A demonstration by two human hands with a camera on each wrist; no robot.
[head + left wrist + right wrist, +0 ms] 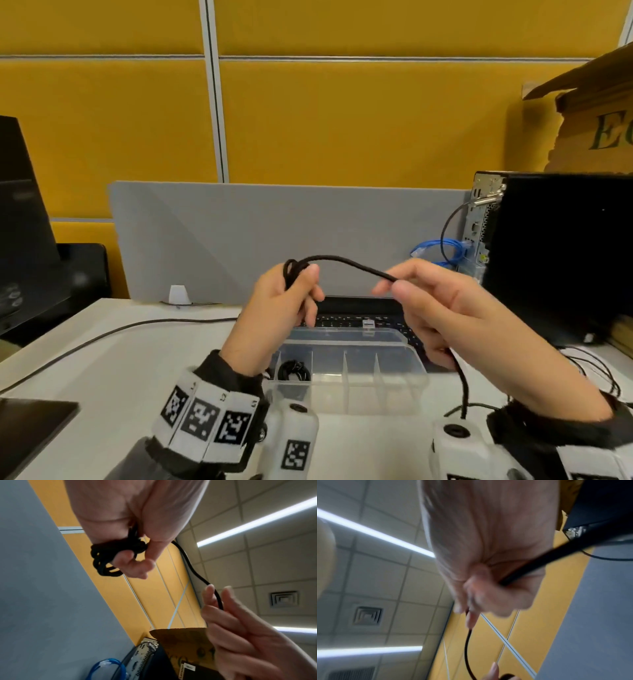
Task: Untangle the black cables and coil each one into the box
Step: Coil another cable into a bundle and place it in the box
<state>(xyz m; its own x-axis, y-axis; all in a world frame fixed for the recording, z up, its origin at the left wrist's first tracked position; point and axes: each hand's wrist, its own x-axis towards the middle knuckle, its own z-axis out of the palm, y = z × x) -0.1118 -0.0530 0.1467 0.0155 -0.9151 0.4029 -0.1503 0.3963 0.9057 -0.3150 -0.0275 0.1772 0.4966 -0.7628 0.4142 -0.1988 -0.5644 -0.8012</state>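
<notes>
Your left hand (278, 301) grips a wound bundle of matte black cable (346, 262) at frame centre, your right hand (442, 305) pinches its arching strand, above the clear ribbed plastic box (387, 383) on the white desk (130, 370), yellow panels behind.

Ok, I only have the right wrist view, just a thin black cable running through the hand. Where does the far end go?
Observer: Into the left hand, which grips a small bundle of loops of that thin black cable.
Operator: Is the box nearby?
Observer: Yes, the clear plastic compartment box sits open on the white desk, below both hands.
Operator: Anything in it?
Observer: One coiled black cable lies in a compartment near its left end.
Operator: And the slack?
Observer: Below the right hand it hangs down towards the desk.
</notes>
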